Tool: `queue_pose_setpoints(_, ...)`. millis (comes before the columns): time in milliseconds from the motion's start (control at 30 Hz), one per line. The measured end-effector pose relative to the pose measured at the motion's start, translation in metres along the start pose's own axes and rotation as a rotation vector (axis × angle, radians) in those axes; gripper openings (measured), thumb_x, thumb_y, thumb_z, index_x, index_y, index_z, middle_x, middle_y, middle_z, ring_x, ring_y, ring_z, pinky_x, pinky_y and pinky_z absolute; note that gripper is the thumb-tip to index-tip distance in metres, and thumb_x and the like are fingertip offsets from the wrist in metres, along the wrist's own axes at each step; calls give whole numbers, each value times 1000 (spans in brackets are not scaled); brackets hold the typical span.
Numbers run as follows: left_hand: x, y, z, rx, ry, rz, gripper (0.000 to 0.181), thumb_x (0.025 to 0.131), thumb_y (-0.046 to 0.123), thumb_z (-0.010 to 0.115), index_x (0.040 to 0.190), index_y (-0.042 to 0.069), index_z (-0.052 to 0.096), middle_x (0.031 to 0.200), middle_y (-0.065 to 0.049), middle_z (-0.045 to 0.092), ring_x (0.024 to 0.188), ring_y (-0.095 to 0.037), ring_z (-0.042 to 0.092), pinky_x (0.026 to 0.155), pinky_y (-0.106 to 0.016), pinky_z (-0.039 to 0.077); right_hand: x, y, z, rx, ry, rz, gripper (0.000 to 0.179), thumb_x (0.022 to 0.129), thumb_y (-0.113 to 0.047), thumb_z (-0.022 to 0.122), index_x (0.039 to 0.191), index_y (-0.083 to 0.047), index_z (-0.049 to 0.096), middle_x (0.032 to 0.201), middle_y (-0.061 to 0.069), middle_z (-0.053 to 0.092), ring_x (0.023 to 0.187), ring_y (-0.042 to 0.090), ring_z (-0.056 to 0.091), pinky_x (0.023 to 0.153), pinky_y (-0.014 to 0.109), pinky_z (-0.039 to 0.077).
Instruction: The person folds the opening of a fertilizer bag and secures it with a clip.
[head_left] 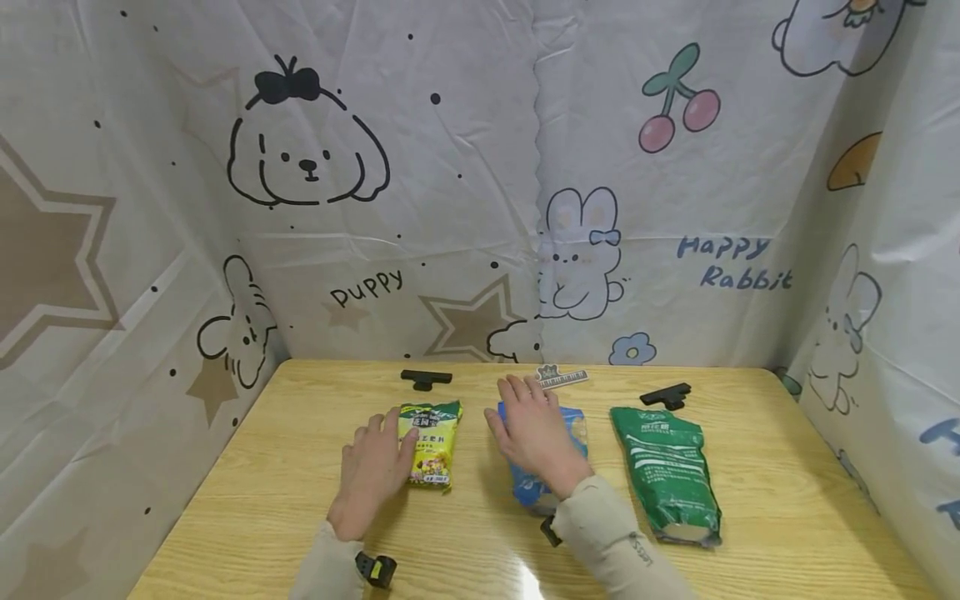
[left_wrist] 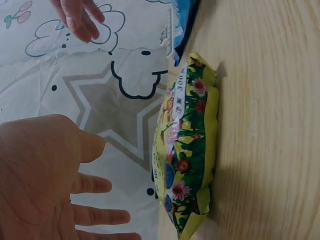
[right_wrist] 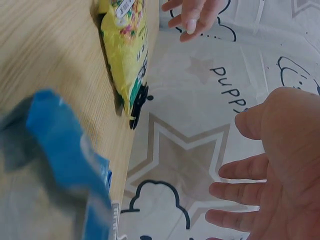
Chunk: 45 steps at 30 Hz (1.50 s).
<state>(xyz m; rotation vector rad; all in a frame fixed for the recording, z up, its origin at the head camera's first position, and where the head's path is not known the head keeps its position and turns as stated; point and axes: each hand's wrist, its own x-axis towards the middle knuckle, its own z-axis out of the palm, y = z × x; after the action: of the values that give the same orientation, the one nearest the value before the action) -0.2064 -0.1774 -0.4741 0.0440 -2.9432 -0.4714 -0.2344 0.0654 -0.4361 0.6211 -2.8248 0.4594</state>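
My left hand [head_left: 375, 467] hovers at the left side of a small yellow-and-green printed bag [head_left: 433, 450], fingers loosely spread. In the left wrist view a gap separates the fingers from that yellow bag [left_wrist: 190, 145], which lies flat on the table. My right hand [head_left: 536, 429] is over a blue bag [head_left: 527, 487] and hides much of it. The right wrist view shows the right hand's fingers [right_wrist: 240, 192] extended and apart from the blue bag [right_wrist: 65, 140]. Neither hand holds anything.
A larger green bag [head_left: 667, 475] lies to the right on the wooden table [head_left: 262, 500]. Along the back are a black clip [head_left: 426, 377], a white piano-keyboard clip [head_left: 566, 379] and another black clip [head_left: 667, 395]. A printed cloth [head_left: 465, 167] hangs behind the table and at both sides.
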Motion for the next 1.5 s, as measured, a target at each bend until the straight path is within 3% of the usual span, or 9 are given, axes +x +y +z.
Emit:
queue_pose_setpoints(367, 3, -9, -11, -88, -32, -8, 56, 106, 38, 47, 147, 0, 46, 137, -33, 56, 113, -50, 61, 82, -63, 54, 7, -19, 11, -15, -28, -34, 54, 107, -40, 45, 147, -4, 49, 150, 18, 53, 142, 41, 46, 114, 60, 38)
queue_pose_setpoints(633, 5, -16, -10, -148, -78, -50, 57, 106, 37, 46, 148, -2, 44, 132, -31, 60, 113, -46, 62, 89, -59, 54, 12, -27, 20, -4, -73, -26, 54, 107, -40, 46, 148, -4, 48, 151, 18, 52, 142, 39, 46, 114, 58, 39)
queue_pose_setpoints(933, 8, -19, -8, -197, -98, -88, 54, 106, 33, 47, 146, -4, 46, 127, -29, 63, 111, -43, 64, 88, -56, 55, 16, -34, 27, 21, -105, -24, 53, 105, -37, 49, 146, -3, 49, 147, 18, 56, 134, 38, 54, 109, 55, 46)
queue_pose_setpoints(1167, 12, -20, -5, -233, -108, -96, 53, 105, 29, 48, 144, -8, 46, 130, -33, 62, 113, -46, 64, 93, -60, 53, 20, -45, 32, 165, -147, 22, 56, 103, -35, 55, 145, 2, 49, 144, 22, 57, 132, 39, 56, 110, 50, 48)
queue_pose_setpoints(1400, 16, -21, -3, -242, -137, -117, 54, 105, 29, 48, 143, -9, 47, 126, -32, 64, 93, -31, 66, 86, -55, 56, 24, -53, 43, 302, -180, 105, 59, 101, -32, 57, 146, 5, 47, 145, 27, 54, 134, 43, 53, 111, 54, 47)
queue_pose_setpoints(1500, 16, -21, -3, -251, -157, -127, 55, 105, 30, 48, 143, -10, 46, 129, -32, 62, 94, -30, 65, 89, -55, 56, 24, -55, 47, 350, -197, 143, 60, 101, -31, 57, 147, 7, 45, 148, 29, 51, 135, 44, 53, 112, 54, 46)
